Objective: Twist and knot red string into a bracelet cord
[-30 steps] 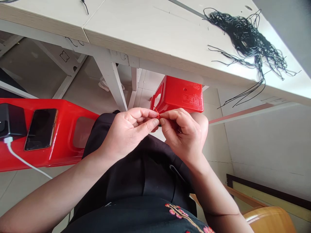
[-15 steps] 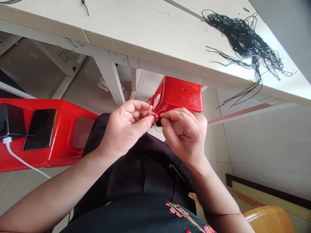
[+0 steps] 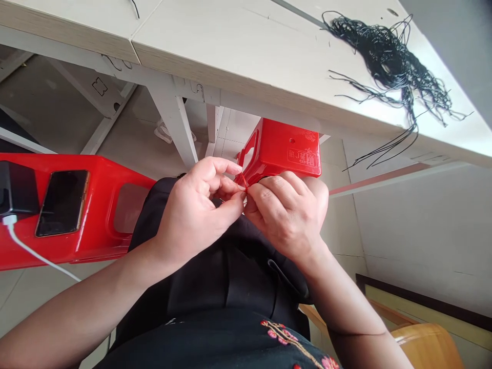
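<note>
A thin red cord runs between my two hands above my lap. My left hand pinches it between thumb and fingers, with the index finger raised a little over it. My right hand is turned knuckles up, its fingers closed at the cord right beside the left thumb tip. Most of the cord is hidden behind the fingers, so I cannot tell how it is looped or knotted.
A white table spans the top, with a tangled bundle of black cords hanging over its edge. Beneath it stands a red stool. At left, another red stool carries a phone and a black box with a white cable.
My right hand has rolled over so its knuckles face up, and its fingers have come closer to my left thumb. The red loop between the hands has drawn narrower.
</note>
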Available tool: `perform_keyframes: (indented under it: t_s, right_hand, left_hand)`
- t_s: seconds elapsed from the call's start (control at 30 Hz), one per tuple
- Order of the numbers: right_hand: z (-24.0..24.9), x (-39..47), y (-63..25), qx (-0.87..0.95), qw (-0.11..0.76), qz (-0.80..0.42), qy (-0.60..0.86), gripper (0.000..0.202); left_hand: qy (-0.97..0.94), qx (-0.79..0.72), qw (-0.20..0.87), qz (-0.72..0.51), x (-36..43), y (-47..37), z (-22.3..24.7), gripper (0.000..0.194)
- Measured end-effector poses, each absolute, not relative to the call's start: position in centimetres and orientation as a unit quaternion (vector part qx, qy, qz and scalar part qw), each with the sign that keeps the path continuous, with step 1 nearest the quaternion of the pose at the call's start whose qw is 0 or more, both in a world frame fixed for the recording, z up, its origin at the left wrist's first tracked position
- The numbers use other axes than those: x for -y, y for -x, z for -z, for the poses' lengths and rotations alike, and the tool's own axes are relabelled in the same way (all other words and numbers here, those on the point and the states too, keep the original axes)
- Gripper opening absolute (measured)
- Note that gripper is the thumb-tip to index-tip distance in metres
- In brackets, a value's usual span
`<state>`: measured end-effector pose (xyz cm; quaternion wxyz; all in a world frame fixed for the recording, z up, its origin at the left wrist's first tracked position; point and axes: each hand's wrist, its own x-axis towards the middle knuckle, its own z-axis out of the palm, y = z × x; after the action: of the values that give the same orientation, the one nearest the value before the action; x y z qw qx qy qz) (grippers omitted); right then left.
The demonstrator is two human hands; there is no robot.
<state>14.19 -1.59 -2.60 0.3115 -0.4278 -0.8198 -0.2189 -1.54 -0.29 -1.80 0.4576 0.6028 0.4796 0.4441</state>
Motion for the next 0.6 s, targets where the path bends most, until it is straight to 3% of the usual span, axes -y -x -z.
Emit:
perform_keyframes:
  t_s: [0.2, 0.47, 0.6]
  right_hand:
    - [2.58, 1.01, -13.97, 0.818, 0.339, 0.255, 0.390, 0.027]
    - [3.11, 1.24, -13.74, 0.766, 0.440, 0.157, 0.442, 0.023]
    - [3.13, 1.27, -14.26, 0.788, 0.409, 0.185, 0.422, 0.020]
  left_hand:
    - [-0.583, -0.476, 0.493, -0.437, 0.05, 1.20, 1.48, 0.029]
    - [-0.484, -0.464, 0.598, -0.438, -0.51, 1.13, 1.89, 0.023]
    - [-0.480, -0.474, 0.602, -0.427, -0.65, 1.33, 1.86, 0.024]
